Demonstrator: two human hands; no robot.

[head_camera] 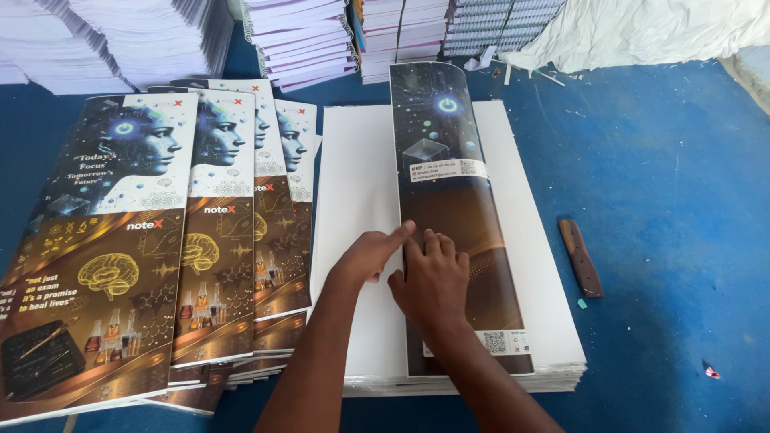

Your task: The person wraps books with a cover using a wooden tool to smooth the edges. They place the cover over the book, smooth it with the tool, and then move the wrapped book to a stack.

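Head view looked down on a blue surface (666, 200) where both hands met on a folded printed cover (453, 208). That cover, dark at the top and brown lower down, lay lengthwise on a stack of white sheets (357, 184), its left edge forming the fold and its far end curling up slightly. The left hand (371, 253) rested at the fold line, fingers stretched out flat with the fingertips pressing against the crease; it gripped nothing. The right hand (433, 281) lay palm down on the brown part of the cover, fingers together and slightly bent, pressing it onto the stack rather than pinching it. The two hands were just beside each other, nearly touching at the thumbs.

To the left of the white stack, several flat printed covers (120, 240) were fanned out in overlapping layers, each showing a profile head graphic above and a golden brain drawing below. To the right of the stack, apart from it, a brown wooden stick (581, 258) lay on the surface. Along the far edge stood piles of bound paper blocks (301, 36), and a white sack-like cloth (642, 32) filled the upper right corner. Small paper scraps dotted the surface at the right.
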